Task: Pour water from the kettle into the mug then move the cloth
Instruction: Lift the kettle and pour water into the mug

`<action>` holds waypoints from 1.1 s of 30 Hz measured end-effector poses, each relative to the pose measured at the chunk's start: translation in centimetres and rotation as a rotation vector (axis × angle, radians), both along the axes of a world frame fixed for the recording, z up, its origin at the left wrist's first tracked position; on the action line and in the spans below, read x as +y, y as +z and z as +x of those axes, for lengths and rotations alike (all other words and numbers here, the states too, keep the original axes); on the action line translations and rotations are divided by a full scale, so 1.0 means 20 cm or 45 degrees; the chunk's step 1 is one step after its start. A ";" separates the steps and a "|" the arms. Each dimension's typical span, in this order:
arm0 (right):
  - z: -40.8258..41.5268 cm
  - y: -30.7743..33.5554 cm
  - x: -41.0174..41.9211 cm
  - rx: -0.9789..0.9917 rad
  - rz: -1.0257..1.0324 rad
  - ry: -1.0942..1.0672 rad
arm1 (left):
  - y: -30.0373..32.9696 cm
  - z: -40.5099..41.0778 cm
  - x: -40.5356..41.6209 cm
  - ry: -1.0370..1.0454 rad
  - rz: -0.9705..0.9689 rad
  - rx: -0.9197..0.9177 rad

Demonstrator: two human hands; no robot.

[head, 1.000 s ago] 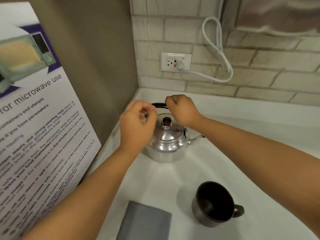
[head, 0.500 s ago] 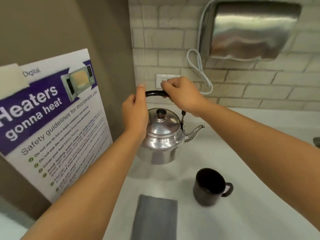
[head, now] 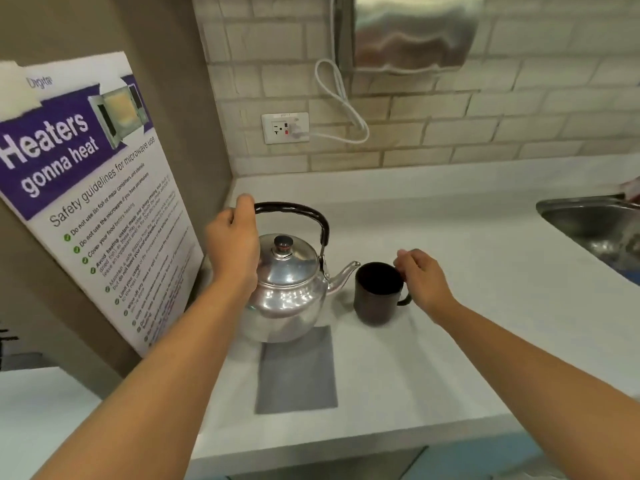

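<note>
A shiny metal kettle [head: 287, 289] with a black handle sits at the far end of the grey cloth [head: 298, 372], and I cannot tell if it rests on it. My left hand [head: 235, 247] grips the left end of the handle. The spout points right, almost touching the rim of the dark mug [head: 375, 296], which stands upright on the white counter [head: 467, 334]. My right hand [head: 420, 282] is curled on the mug's right side, fingers at the rim and over the handle.
A safety poster [head: 86, 188] leans against the brown wall at left. A steel sink [head: 595, 226] lies at the right edge. On the tiled back wall are a socket [head: 285, 127], a white cable and a metal dispenser [head: 412, 32]. The counter's front edge is close below.
My right hand let go of the kettle handle and came down to the mug. The left hand now holds the handle alone, and the kettle has come nearer, over the cloth's far end.
</note>
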State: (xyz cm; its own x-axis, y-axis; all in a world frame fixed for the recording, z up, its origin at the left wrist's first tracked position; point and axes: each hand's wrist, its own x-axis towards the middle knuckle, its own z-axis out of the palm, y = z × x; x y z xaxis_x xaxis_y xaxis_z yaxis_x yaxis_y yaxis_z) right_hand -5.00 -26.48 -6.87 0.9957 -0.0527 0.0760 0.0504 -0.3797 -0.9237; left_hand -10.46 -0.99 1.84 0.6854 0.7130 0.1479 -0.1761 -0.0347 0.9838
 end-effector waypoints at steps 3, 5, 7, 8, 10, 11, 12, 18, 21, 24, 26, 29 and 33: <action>-0.02 -0.10 -0.03 0.082 0.023 0.004 | 0.01 -0.01 -0.03 0.013 0.063 0.008; -0.02 -0.12 -0.03 0.095 0.022 0.048 | 0.03 0.00 -0.05 0.032 0.118 0.008; -0.02 -0.13 -0.04 0.081 -0.025 0.093 | 0.05 0.02 -0.07 0.039 0.148 0.017; -0.02 -0.13 -0.04 0.066 -0.059 0.114 | 0.06 0.02 -0.08 0.039 0.167 0.022; -0.01 -0.13 -0.05 0.038 -0.127 0.152 | 0.08 0.03 -0.11 0.058 0.245 0.034; -0.01 -0.13 -0.06 0.031 -0.148 0.168 | 0.08 0.04 -0.12 0.066 0.290 0.031; -0.01 -0.14 -0.06 0.029 -0.160 0.183 | 0.09 0.05 -0.13 0.071 0.333 0.027; 0.03 -0.14 -0.08 0.017 -0.201 0.255 | 0.15 0.09 -0.18 0.087 0.533 0.089; 0.04 -0.15 -0.09 0.004 -0.202 0.285 | 0.18 0.11 -0.21 0.083 0.619 0.105; 0.05 -0.15 -0.10 -0.004 -0.200 0.300 | 0.20 0.12 -0.22 0.081 0.694 0.124; 0.06 -0.15 -0.10 0.001 -0.203 0.301 | 0.21 0.13 -0.23 0.077 0.749 0.135; 0.06 -0.15 -0.10 -0.001 -0.202 0.310 | 0.24 0.14 -0.25 0.079 0.815 0.162; 0.07 -0.16 -0.11 -0.002 -0.199 0.312 | 0.26 0.16 -0.27 0.066 0.910 0.217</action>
State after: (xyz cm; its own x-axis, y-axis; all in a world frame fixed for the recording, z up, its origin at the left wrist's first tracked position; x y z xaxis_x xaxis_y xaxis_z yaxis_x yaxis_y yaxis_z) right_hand -3.67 -28.58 -9.97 0.9773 0.2016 0.0654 0.1591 -0.4941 -0.8547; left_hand -7.33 -6.42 7.13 0.7084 0.5145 0.4831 -0.0038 -0.6817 0.7316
